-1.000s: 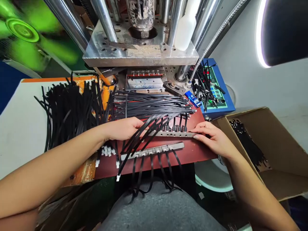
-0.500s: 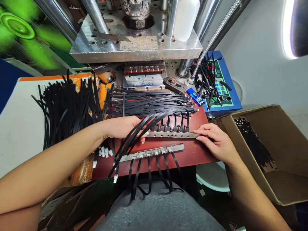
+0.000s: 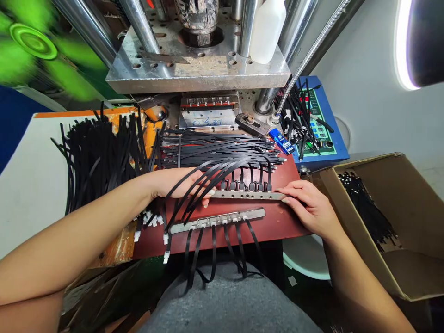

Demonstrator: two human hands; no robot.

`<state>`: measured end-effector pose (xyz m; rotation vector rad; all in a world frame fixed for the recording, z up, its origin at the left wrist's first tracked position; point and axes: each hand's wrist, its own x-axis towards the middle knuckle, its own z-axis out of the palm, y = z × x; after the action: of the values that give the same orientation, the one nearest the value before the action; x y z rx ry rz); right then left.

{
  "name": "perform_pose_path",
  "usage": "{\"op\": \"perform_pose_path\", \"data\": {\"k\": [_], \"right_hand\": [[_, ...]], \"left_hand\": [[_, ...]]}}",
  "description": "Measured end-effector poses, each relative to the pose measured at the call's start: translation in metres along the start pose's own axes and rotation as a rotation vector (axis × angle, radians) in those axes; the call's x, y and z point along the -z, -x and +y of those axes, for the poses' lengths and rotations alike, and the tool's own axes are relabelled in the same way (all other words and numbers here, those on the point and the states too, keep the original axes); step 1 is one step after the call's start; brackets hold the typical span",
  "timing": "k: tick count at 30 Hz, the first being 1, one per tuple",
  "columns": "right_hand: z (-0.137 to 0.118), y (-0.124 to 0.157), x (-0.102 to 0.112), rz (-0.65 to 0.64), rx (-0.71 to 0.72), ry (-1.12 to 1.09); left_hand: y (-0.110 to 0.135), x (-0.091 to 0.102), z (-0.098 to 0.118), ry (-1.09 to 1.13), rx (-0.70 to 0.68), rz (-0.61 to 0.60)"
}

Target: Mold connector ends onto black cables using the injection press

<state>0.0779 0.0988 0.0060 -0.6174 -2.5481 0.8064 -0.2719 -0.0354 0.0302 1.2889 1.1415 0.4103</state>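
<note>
While the open right hand (image 3: 308, 204) rests its fingertips on the end of the slotted steel bar (image 3: 248, 195) to steady it on the red board (image 3: 284, 219), black cable ties (image 3: 222, 178) fan across the left hand (image 3: 180, 182), its curled fingers not clearly clamped, with strap heads seated in line.

**Press plate** (image 3: 197, 74): steel, dull, scratched and grimy.

**Columns** (image 3: 248, 27), above the press plate: polished metal, glossy.

**Hose** (image 3: 312, 55), right of the press plate: ribbed flexible metal, bright.

**Bottle** (image 3: 268, 32), above the press plate: translucent white plastic, smooth.

**Black straps** (image 3: 222, 152), below the press plate: smooth plastic, faint sheen.

**Strap tips** (image 3: 165, 241), further below: white plastic, matt.

**Steel bar** (image 3: 217, 221), below the press plate: brushed, lightly worn.

**Red board** (image 3: 277, 222), beneath the bar: smooth, low sheen.

**Carton** (image 3: 367, 194), lower right of the press plate: brown cardboard, matt.

**Grey cloth** (image 3: 229, 305), furthest below: soft, matt.
</note>
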Motion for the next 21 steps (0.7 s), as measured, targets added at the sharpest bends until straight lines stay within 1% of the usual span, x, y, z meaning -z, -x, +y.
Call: {"op": "perform_pose_path", "data": {"k": [7,10,15,18,19,21], "right_hand": [[-0.002,0.0,-0.001,0.005,-0.037,0.019],[-0.002,-0.001,-0.002,-0.003,-0.033,0.021],[-0.002,0.001,-0.002,-0.002,-0.044,0.019],[-0.002,-0.002,0.006,-0.036,-0.069,-0.027],[-0.002,-0.006,0.01,-0.047,-0.082,-0.052],[-0.001,-0.023,0.02,-0.015,-0.129,-0.081]], "left_hand": [[0.0,0.001,-0.008,-0.017,0.003,-0.011],[0.0,0.0,-0.006,-0.024,0.01,-0.031],[0.001,-0.001,-0.003,-0.009,-0.008,-0.015],[0.0,-0.002,-0.005,-0.01,0.002,-0.011],[0.0,-0.002,-0.006,-0.02,0.006,-0.008],[0.001,-0.003,-0.008,-0.084,0.002,-0.002]]}}
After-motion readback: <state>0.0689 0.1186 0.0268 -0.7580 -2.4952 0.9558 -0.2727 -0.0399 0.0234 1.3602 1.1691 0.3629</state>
